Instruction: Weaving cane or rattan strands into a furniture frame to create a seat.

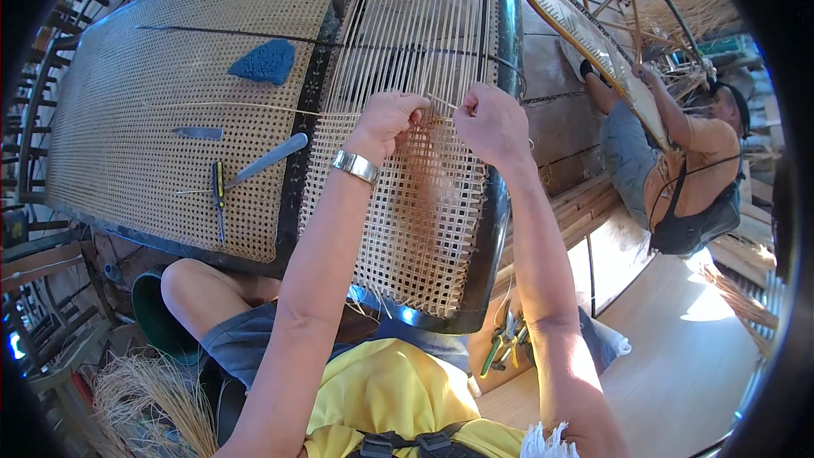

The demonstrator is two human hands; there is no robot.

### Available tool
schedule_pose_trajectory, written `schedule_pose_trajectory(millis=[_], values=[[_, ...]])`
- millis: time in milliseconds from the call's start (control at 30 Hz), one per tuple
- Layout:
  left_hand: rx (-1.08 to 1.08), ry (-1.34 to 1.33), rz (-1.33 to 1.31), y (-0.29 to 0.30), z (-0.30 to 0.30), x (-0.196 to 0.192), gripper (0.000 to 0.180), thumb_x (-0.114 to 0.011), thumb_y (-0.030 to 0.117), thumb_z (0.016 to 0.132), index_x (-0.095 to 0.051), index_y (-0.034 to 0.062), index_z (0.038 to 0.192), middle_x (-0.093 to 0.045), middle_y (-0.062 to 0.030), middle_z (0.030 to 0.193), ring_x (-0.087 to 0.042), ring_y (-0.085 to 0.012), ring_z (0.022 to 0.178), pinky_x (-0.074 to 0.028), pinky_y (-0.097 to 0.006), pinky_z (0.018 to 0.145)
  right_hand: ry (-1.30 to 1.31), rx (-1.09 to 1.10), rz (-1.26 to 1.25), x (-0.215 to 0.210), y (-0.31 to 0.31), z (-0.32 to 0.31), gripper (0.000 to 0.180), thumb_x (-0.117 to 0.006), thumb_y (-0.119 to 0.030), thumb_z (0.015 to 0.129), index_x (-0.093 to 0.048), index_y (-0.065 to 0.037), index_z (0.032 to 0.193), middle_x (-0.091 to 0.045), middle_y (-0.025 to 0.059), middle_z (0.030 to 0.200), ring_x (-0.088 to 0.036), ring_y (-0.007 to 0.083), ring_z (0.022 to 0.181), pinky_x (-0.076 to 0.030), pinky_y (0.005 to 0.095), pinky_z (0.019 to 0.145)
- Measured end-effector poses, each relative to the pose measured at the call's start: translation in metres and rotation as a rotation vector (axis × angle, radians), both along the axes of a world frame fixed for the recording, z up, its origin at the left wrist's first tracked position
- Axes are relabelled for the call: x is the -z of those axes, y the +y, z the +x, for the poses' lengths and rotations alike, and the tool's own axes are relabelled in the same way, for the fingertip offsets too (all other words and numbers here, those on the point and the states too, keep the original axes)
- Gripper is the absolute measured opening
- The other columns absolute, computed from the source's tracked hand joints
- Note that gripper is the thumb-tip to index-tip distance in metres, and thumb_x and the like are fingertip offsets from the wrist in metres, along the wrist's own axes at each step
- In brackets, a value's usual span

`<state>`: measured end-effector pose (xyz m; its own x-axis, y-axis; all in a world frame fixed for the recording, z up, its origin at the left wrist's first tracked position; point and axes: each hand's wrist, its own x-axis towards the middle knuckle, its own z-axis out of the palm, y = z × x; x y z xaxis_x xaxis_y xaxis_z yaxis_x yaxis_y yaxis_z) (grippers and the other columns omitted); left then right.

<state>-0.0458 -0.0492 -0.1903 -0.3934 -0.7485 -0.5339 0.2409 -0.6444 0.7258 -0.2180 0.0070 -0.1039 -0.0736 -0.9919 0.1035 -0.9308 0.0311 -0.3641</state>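
Observation:
My left hand (392, 121), with a metal watch band at its wrist, is closed in a pinch on a pale cane strand (254, 108) that trails away to the left. My right hand (495, 125) is curled a short way to the right, its fingertips closed on the strand's other part between the hands. Both hands are over a black-framed cane panel (407, 237), at the line where the weave stops. Nearer me the panel is woven in an open grid; beyond my hands run bare lengthwise strands (398, 8). A long dark rod (229, 33) crosses these.
On the finished cane panel (110, 119) at left lie a blue cloth (264, 62), a short blade (198, 133), a knife (270, 157) and a yellow-black screwdriver (219, 195). Green-handled cutters (504, 343) sit by my right forearm. Loose cane (153, 403) lies lower left. A co-worker (695, 153) sits at right.

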Motion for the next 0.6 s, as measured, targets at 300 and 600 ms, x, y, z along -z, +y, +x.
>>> schedule_pose_trajectory(millis=[300,600], values=[[-0.005,-0.575,-0.461,0.015,-0.004,-0.01,0.017,-0.068,0.016,0.093,-0.078,0.0034,0.098,-0.075,-0.0057,0.075,-0.069,-0.011,0.059,-0.053,-0.025,0.061,0.005,0.005,-0.134,0.011,0.002,0.009,0.01,-0.065,-0.016,0.087,-0.067,-0.006,0.084,-0.068,0.012,0.086,-0.069,0.0353,0.081,-0.055,0.045,0.072],[0.132,-0.472,-0.296,-0.006,0.002,-0.015,0.014,-0.069,0.016,0.092,-0.076,0.0045,0.087,-0.071,-0.0031,0.069,-0.063,-0.0091,0.056,-0.05,-0.026,0.059,0.017,0.01,-0.083,0.008,0.001,0.008,0.01,-0.066,-0.016,0.085,-0.066,-0.006,0.083,-0.068,0.0126,0.086,-0.069,0.0348,0.083,-0.055,0.0451,0.073]])
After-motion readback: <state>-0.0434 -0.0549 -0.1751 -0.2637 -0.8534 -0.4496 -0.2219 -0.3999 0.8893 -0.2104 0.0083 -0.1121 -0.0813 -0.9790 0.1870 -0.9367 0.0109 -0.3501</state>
